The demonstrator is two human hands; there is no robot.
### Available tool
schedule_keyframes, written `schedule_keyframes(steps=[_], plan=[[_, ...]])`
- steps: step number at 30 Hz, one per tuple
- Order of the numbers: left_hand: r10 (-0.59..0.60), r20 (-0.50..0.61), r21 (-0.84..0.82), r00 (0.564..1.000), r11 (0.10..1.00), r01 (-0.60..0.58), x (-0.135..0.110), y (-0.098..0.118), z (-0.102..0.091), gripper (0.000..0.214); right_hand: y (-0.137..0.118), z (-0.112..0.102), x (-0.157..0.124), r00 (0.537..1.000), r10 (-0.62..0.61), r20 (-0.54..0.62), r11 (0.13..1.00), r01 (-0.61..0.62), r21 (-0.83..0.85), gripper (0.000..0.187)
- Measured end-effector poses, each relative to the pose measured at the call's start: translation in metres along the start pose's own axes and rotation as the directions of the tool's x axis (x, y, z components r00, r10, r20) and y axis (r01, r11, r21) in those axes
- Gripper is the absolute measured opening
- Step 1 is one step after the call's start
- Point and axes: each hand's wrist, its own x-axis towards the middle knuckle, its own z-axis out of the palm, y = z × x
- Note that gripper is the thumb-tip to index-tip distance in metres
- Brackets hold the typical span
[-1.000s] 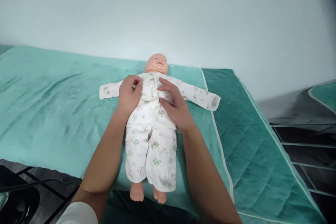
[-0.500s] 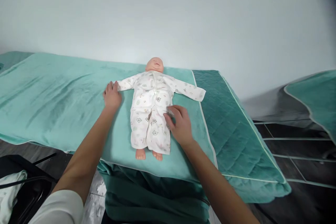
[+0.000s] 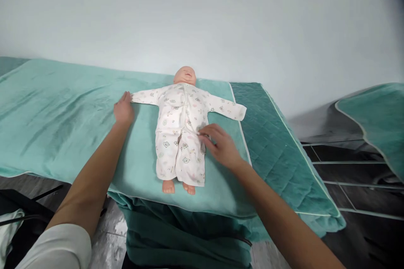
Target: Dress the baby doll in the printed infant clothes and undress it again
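Doll [image 3: 180, 126] in printed sleepsuit lies face up, arms spread, on the teal towel [image 3: 63, 109], just beside the quilted cover [image 3: 277, 143]. Left hand [image 3: 123, 110] lies flat, grip wide, fingertips at the sleeve cuff. Right hand [image 3: 222, 145] touches the suit at the waist; whether its grip pinches cloth cannot be told.

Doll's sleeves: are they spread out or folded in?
Spread out. Both sleeves lie flat sideways on the towel; the left hand is at one cuff.

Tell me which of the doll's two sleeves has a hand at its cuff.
The sleeve on the picture's left: the left hand touches its cuff. The other sleeve lies free, while the right hand sits at the waist of the doll.
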Motion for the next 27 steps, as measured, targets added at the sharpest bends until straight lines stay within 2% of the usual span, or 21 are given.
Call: schedule_keyframes(steps=[2, 3, 5, 6, 7, 9, 10, 12, 14, 16, 18, 20, 22, 23, 24, 25, 27], plan=[[-0.038, -0.085, -0.052, 0.996, 0.998, 0.034, 0.002, -0.002, -0.001, 0.068, 0.030, -0.009, 0.002, 0.977, 0.168, -0.130, 0.986, -0.164, 0.045, 0.017], [-0.056, -0.108, -0.070, 0.993, 0.996, 0.049, 0.002, -0.002, -0.002, 0.067, 0.047, -0.014, 0.004, 0.941, 0.259, -0.220, 0.965, -0.260, 0.024, 0.021], [-0.080, -0.096, -0.087, 0.992, 0.994, 0.071, 0.001, -0.001, -0.003, 0.066, 0.082, -0.023, 0.006, 0.858, 0.360, -0.365, 0.896, -0.428, -0.123, 0.032], [-0.089, -0.077, -0.085, 0.993, 0.993, 0.082, 0.000, -0.001, -0.003, 0.064, 0.098, -0.026, 0.006, 0.803, 0.409, -0.433, 0.835, -0.521, -0.176, 0.038], [-0.095, -0.058, -0.079, 0.994, 0.993, 0.090, -0.001, 0.000, -0.003, 0.063, 0.113, -0.029, 0.006, 0.741, 0.481, -0.469, 0.764, -0.617, -0.190, 0.040], [-0.088, -0.027, -0.059, 0.996, 0.995, 0.086, -0.003, 0.000, -0.002, 0.059, 0.135, -0.032, 0.004, 0.648, 0.622, -0.438, 0.645, -0.742, -0.182, 0.037], [-0.080, -0.017, -0.053, 0.997, 0.995, 0.079, -0.004, 0.000, -0.002, 0.059, 0.143, -0.033, 0.003, 0.625, 0.666, -0.407, 0.614, -0.769, -0.176, 0.033], [-0.082, -0.019, -0.068, 0.996, 0.994, 0.080, -0.004, 0.000, -0.001, 0.060, 0.152, -0.035, 0.001, 0.616, 0.688, -0.384, 0.603, -0.779, -0.170, 0.027], [-0.096, -0.063, -0.135, 0.993, 0.987, 0.087, -0.009, 0.001, -0.002, 0.064, 0.151, -0.036, 0.002, 0.613, 0.646, -0.455, 0.614, -0.771, -0.167, 0.027], [-0.070, -0.140, -0.238, 0.988, 0.971, 0.035, -0.025, 0.005, -0.006, 0.065, 0.135, -0.036, 0.000, 0.623, 0.579, -0.525, 0.654, -0.740, -0.157, 0.027], [0.019, -0.208, -0.345, 0.978, 0.934, -0.092, -0.058, 0.013, -0.014, 0.060, 0.103, -0.031, -0.006, 0.698, 0.499, -0.513, 0.762, -0.636, -0.124, 0.029], [0.131, -0.197, -0.449, 0.972, 0.869, -0.209, -0.108, 0.022, -0.024, 0.048, 0.058, -0.022, -0.021, 0.825, 0.421, -0.377, 0.888, -0.460, -0.016, 0.030], [0.264, -0.065, -0.533, 0.962, 0.806, -0.257, -0.165, 0.031, -0.035, 0.033, 0.008, -0.012, -0.044, 0.929, 0.325, -0.179, 0.945, -0.310, 0.108, 0.026], [0.322, 0.003, -0.558, 0.947, 0.786, -0.265, -0.191, 0.035, -0.040, 0.032, -0.015, -0.007, -0.057, 0.965, 0.255, -0.062, 0.958, -0.243, 0.155, 0.024], [0.367, 0.050, -0.560, 0.929, 0.780, -0.278, -0.215, 0.038, -0.045, 0.032, -0.034, -0.003, -0.070, 0.982, 0.177, 0.068, 0.965, -0.187, 0.185, 0.024], [0.398, 0.084, -0.551, 0.914, 0.782, -0.290, -0.234, 0.041, -0.048, 0.033, -0.049, 0.001, -0.081, 0.982, 0.128, 0.137, 0.969, -0.153, 0.194, 0.027], [0.394, 0.092, -0.536, 0.914, 0.793, -0.288, -0.257, 0.045, -0.050, 0.031, -0.069, 0.005, -0.097, 0.976, 0.073, 0.206, 0.977, -0.111, 0.183, 0.028]])
